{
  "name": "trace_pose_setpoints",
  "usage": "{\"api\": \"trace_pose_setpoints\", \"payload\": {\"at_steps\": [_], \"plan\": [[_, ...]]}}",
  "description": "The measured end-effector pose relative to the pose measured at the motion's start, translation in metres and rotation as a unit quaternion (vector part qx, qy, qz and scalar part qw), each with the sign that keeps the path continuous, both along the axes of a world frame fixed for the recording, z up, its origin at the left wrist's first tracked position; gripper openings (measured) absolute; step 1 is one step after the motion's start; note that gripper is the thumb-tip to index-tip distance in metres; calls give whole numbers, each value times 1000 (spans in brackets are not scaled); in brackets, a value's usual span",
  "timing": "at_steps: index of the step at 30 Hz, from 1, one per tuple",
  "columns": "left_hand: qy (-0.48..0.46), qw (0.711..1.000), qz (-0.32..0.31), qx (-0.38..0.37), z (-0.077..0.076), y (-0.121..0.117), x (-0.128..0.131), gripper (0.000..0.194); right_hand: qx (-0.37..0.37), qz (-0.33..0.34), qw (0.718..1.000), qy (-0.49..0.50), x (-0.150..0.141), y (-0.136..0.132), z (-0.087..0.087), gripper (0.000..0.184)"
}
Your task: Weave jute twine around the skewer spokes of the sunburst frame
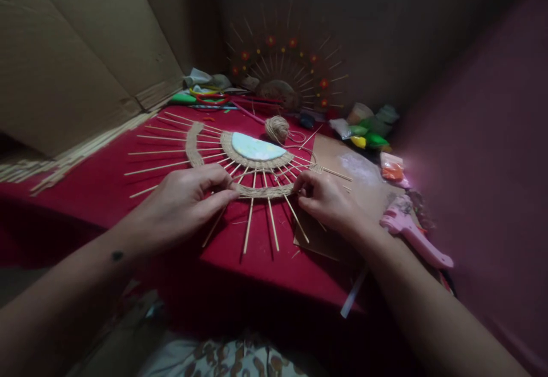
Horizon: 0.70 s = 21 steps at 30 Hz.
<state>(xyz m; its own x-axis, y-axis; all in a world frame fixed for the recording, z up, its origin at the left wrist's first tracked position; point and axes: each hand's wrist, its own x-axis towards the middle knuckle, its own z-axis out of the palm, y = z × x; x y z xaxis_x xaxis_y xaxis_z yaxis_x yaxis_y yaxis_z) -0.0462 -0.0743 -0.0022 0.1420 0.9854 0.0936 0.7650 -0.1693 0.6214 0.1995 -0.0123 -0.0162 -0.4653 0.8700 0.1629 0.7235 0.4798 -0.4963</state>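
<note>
A half-round craft piece of thin sticks lies on the red cloth, its sticks fanning out from a pale blue half-disc [257,148]. Twine is woven close around the half-disc, and a second woven twine band [265,191] crosses the sticks farther out. My left hand [192,197] pinches this outer band at its left front, thumb and fingers together. At the band's right front, my right hand [321,194] has its fingers curled closed on it. Behind the half-disc sits a ball of twine [277,129], with a loose strand running toward the right side of the piece.
A pink glue gun [415,231] lies at the right on a cardboard sheet [329,240]. Bundled sticks [72,163] line the left edge. Red-handled scissors [212,99] and colourful packets [370,134] are at the back. A finished-looking stick fan with flowers [280,57] leans against the wall.
</note>
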Motion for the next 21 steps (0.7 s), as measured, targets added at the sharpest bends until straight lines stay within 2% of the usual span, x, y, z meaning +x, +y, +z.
{"api": "trace_pose_setpoints", "payload": {"at_steps": [4, 11, 16, 19, 21], "plan": [[-44, 999, 3, -7, -7, -7, -3, 28, 63, 34, 997, 13, -1, -6, 3, 18], [-99, 995, 1, -2, -19, -10, -10, 26, 21, 152, 984, 87, -18, -20, 10, 19], [-121, 993, -1, -6, -18, -17, -12, 22, 48, 176, 983, -9, -26, -27, 5, 21], [-128, 992, 5, -2, -18, -21, -13, 21, 82, 233, 966, -74, -28, -28, 0, 22], [-130, 991, 5, -1, -20, -23, -14, 19, 131, 274, 946, -112, -30, -28, -2, 20]]}}
